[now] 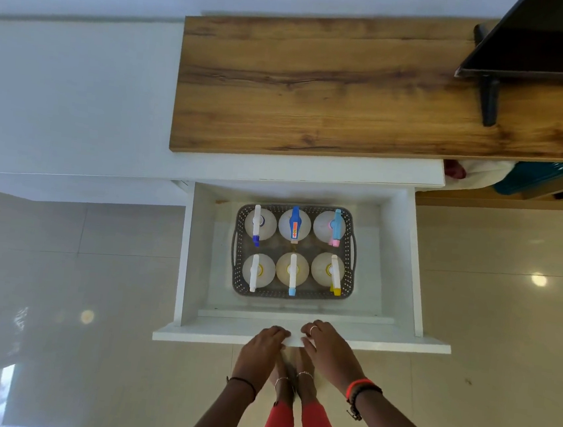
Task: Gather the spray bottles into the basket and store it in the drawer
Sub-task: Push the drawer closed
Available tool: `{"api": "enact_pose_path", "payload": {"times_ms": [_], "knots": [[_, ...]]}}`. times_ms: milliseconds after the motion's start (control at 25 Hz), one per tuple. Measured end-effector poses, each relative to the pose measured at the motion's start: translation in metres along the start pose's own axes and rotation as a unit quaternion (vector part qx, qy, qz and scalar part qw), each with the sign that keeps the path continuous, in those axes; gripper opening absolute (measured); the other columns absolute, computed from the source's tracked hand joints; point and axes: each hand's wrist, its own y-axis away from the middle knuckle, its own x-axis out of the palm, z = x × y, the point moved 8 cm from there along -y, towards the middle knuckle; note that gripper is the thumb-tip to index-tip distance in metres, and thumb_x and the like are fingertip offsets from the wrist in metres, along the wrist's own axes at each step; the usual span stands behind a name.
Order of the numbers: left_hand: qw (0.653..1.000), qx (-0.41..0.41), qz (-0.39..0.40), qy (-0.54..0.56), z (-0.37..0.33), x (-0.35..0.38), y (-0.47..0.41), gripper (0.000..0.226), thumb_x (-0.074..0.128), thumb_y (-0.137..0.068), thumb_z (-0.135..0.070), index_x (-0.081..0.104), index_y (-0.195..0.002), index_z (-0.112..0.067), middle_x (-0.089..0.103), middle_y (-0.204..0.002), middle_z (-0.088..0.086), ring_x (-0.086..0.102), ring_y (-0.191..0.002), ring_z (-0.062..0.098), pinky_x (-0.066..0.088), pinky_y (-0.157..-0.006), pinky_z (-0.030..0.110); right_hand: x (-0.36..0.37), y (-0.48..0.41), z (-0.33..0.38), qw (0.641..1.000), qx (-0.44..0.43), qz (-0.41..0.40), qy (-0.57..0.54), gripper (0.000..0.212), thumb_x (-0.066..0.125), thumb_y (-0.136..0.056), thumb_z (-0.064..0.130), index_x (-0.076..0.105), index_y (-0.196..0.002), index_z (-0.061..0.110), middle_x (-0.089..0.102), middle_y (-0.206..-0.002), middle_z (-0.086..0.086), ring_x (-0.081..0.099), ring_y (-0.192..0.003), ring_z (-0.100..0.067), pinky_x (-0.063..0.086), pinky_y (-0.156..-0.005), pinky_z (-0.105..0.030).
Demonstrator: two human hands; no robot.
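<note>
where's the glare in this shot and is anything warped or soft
Head view: bright round reflections sit on the glossy floor, one right of the drawer and a dimmer one left; wide-angle distortion bows the wooden top and the drawer's sides; the basket and spray bottles are slightly soft; both the left hand and right hand on the drawer front read clearly.

A wood-grain countertop [319, 89] tops white cabinetry beside glossy pale floor tiles [491, 302], perhaps reflecting ceiling lights.
</note>
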Motion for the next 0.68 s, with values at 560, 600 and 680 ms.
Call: {"api": "enact_pose_path", "payload": {"times_ms": [560,600,680], "knots": [[1.000,-0.010,0.025,-0.007,0.005,-0.019,-0.032,0.040,0.042,-0.099,-0.014,0.050,-0.136,-0.027,0.051,-0.140,-0.012,0.050,-0.127,0.007,0.047,-0.098,0.023,-0.018,-0.033,0.003,1.000,0.007,0.012,0.005,0.022,0.044,-0.097,0.023,0.064,-0.103,0.019,0.060,-0.104,0.003,0.053,-0.104,-0.010,0.039,-0.078,-0.016],[1.000,-0.012,0.021,-0.006,0.005,-0.023,-0.036,0.039,0.043,-0.099,-0.015,0.051,-0.136,-0.027,0.052,-0.139,-0.013,0.050,-0.127,0.006,0.047,-0.098,0.023,-0.022,-0.037,0.003,1.000,0.015,0.007,-0.002,0.021,0.044,-0.096,0.023,0.064,-0.101,0.019,0.060,-0.103,0.003,0.054,-0.103,-0.010,0.038,-0.077,-0.016],[1.000,-0.017,0.014,0.000,0.006,-0.033,-0.045,0.037,0.044,-0.099,-0.017,0.052,-0.134,-0.027,0.053,-0.138,-0.014,0.050,-0.126,0.006,0.046,-0.096,0.024,-0.029,-0.047,0.004,1.000,0.020,-0.005,0.000,0.020,0.045,-0.096,0.022,0.065,-0.100,0.018,0.060,-0.103,0.002,0.053,-0.104,-0.011,0.036,-0.076,-0.015]]}}
